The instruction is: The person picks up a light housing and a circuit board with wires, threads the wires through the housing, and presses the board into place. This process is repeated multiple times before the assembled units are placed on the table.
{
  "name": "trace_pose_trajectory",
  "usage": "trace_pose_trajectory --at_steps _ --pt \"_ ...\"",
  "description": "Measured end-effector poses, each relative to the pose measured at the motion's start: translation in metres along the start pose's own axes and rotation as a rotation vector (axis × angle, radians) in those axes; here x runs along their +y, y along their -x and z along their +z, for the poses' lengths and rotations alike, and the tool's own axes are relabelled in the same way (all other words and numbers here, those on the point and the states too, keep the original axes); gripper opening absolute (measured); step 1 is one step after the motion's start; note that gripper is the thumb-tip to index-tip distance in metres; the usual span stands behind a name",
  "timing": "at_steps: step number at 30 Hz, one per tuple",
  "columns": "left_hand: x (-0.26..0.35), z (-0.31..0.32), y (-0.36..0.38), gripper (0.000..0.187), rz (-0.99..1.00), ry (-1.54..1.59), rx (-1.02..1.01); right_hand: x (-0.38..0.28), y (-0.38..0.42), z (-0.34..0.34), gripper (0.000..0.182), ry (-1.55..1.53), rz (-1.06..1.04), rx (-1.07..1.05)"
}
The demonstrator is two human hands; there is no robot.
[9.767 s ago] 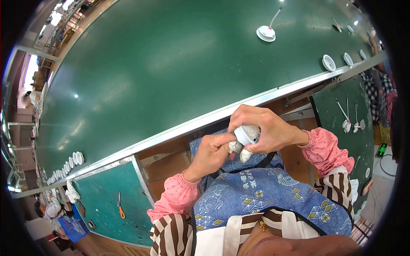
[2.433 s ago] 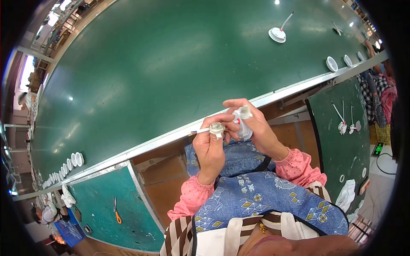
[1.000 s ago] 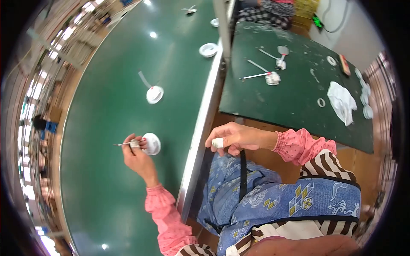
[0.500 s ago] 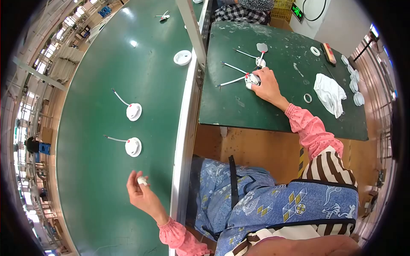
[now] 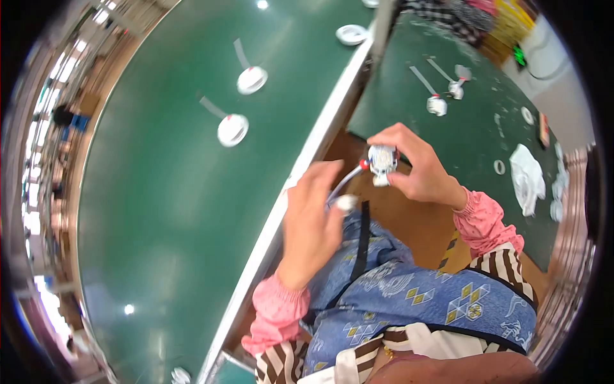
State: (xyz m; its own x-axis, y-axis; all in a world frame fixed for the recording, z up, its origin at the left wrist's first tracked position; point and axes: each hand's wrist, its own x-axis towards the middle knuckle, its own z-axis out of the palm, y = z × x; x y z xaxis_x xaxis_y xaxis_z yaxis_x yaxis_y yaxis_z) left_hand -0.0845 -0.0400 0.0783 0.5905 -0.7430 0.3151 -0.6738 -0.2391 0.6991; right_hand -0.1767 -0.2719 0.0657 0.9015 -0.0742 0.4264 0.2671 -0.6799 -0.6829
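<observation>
Between its thumb and fingers, my right hand (image 5: 416,163) grips a small white component (image 5: 382,160) with a red collar and a pale cable. The component hangs over the gap beside the side table. Close by on its left, my left hand (image 5: 312,221) has its fingers bent near the cable. A small white piece (image 5: 346,203) shows at my left thumb; blur hides how it is held. Two similar components with cables, one (image 5: 437,105) in front of the other (image 5: 456,89), lie on the side table.
On the long green table (image 5: 173,224) lie white round units with cables (image 5: 233,130) (image 5: 252,80) and a white ring-shaped part (image 5: 352,34). A metal rail (image 5: 281,205) edges it. The side table (image 5: 390,115) holds a white cloth (image 5: 527,179) and rings (image 5: 499,167). Another person's checkered clothing (image 5: 441,19) shows beyond.
My right hand has lifted a component off the side table and brought it toward me. My left hand has moved from over the long table to beside it. The view has turned.
</observation>
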Motion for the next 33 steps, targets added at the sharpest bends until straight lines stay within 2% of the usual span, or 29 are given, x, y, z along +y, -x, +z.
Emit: trace_pose_trajectory --at_steps 1,2,4,5,8,9,12,13,16,19,25,29,31,33 --pt "-0.012 0.007 0.006 0.051 -0.027 0.24 -0.083 -0.007 -0.003 0.012 0.06 -0.057 -0.056 -0.052" --pt "-0.02 0.016 0.014 0.036 -0.044 0.395 -0.059 -0.012 -0.007 0.021 0.061 -0.098 -0.092 -0.097" --pt "-0.013 0.007 0.029 0.023 -0.475 0.797 -0.154 -0.022 -0.015 0.036 0.063 -0.161 -0.156 -0.174" --pt "-0.015 0.006 0.038 0.022 -0.491 0.821 -0.108 -0.032 -0.018 0.032 0.06 -0.184 -0.065 -0.262" --pt "-0.025 0.006 0.06 0.022 -0.542 0.907 -0.009 -0.037 -0.02 0.05 0.054 -0.944 0.475 -0.43" --pt "-0.026 0.005 0.065 0.022 -0.565 0.939 0.008 -0.03 -0.019 0.065 0.041 -1.004 0.392 -0.381" --pt "-0.028 -0.001 0.071 0.023 -0.625 1.004 -0.019 -0.02 -0.02 0.067 0.033 -1.085 0.626 -0.543" --pt "-0.027 -0.004 0.072 0.025 -0.642 1.02 -0.044 -0.024 -0.021 0.073 0.027 -1.071 0.609 -0.493" --pt "-0.032 -0.011 0.073 0.019 -0.682 1.032 -0.192 -0.025 -0.024 0.074 0.022 -1.132 0.669 -0.584" --pt "-0.033 -0.002 0.074 0.02 -0.496 0.714 -0.056 -0.031 -0.027 0.077 0.019 -1.16 0.757 -0.608" --pt "-0.042 -0.003 0.076 0.018 -0.499 0.729 -0.106 -0.031 -0.023 0.086 0.02 -1.234 0.828 -0.597" --pt "-0.036 -0.005 0.081 0.014 -0.531 0.776 -0.064 -0.025 -0.024 0.086 0.022 -1.334 0.841 -0.55" --pt "-0.032 -0.01 0.085 0.02 -0.564 0.81 -0.034 -0.019 -0.025 0.081 0.023 -1.407 0.815 -0.494" --pt "-0.034 -0.01 0.091 0.025 -0.422 0.494 0.045 -0.014 -0.025 0.076 0.023 -1.413 0.801 -0.439"
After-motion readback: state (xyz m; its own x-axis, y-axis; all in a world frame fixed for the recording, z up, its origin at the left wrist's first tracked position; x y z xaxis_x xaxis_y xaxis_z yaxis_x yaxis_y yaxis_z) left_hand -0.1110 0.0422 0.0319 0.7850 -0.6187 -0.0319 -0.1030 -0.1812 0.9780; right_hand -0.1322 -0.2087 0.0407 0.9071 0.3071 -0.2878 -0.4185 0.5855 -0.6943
